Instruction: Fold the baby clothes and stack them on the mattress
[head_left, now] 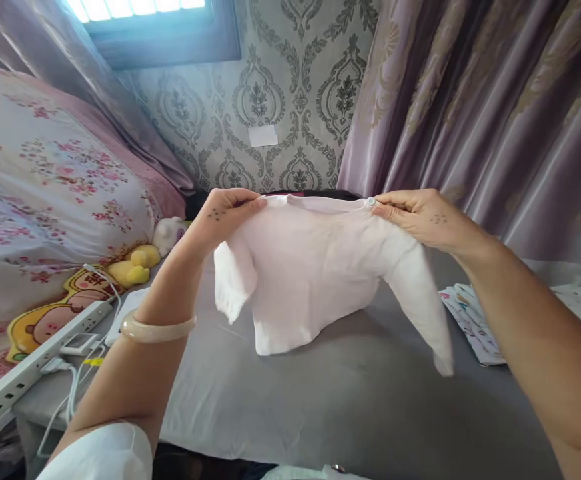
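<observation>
A small white long-sleeved shirt (315, 267) hangs spread out between my two hands, above a grey cloth-covered surface. My left hand (228, 213) pinches it at one shoulder, thumb on the near side. At the other shoulder, close to a round button by the neckline, my right hand (410, 210) pinches the fabric. The neckline faces up, and the sleeves dangle on either side, the right one reaching lower. Faint yellowish marks show on the upper front.
Folded printed cloths (473, 323) lie on the grey surface (350, 400) at right. A white power strip (40, 360) with plugged cables runs along the left, near yellow plush toys (133, 267). Purple curtains (470, 100) hang behind at right; a floral cover (55, 180) bulges at left.
</observation>
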Motion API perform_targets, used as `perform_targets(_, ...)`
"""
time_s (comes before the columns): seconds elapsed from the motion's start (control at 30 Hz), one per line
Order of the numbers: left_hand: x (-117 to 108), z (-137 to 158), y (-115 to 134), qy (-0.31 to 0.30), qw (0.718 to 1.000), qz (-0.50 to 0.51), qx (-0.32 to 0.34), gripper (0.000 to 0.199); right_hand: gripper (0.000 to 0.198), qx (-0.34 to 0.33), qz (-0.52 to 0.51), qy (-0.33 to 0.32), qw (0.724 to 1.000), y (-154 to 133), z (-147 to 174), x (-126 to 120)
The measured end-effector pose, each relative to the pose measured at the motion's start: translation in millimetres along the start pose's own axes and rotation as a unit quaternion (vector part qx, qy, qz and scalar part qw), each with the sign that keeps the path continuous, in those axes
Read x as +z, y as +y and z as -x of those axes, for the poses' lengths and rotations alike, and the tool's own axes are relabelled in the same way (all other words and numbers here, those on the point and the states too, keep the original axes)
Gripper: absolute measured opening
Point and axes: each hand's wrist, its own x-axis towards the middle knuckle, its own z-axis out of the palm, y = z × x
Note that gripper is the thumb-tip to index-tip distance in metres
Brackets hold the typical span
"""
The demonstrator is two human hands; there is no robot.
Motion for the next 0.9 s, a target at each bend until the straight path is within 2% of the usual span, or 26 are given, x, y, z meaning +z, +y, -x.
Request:
perform_targets(0.13,-4,-10,-3,-0.058,0.998,-0.020,0.005,0.037,0.041,0.033,0.004,-0.081,0.996,-2,-4,-17)
perform_targets(0.3,-7,-21,-9,-0.092,0.991,-0.092,-0.004,0.033,0.036,0.114,0.061,-0.093,0.987,5,-7,-26)
perform_targets(0.4,-10,-27,-4,-0.059,0.988,-0.139,0.015,0.030,0.035,0.127,0.059,-0.080,0.987,2,-10,-29)
perform_targets(0.53,-17,-33,8,0.036,0.993,-0.094,0.061,0.026,0.042,0.092,-0.014,0.004,0.996,-7,-14,-35)
perform_targets(0.67,-15,-36,5,0.027,0.991,-0.108,0.076,0.022,0.046,0.100,-0.005,-0.046,0.994,-3,-17,-31)
perform_targets(0.77,-8,-37,-2,0.124,0.978,-0.125,0.108,0.020,0.050,0.072,-0.001,0.040,0.997,5,-21,-24)
perform_targets(0.83,-4,-38,-5,0.126,0.977,-0.130,0.116,0.018,0.052,0.055,0.018,0.057,0.997,9,-24,-21)
perform_targets(0.9,-2,-40,-7,0.113,0.979,-0.133,0.108,0.016,0.048,0.038,0.046,0.028,0.998,12,-28,-20)
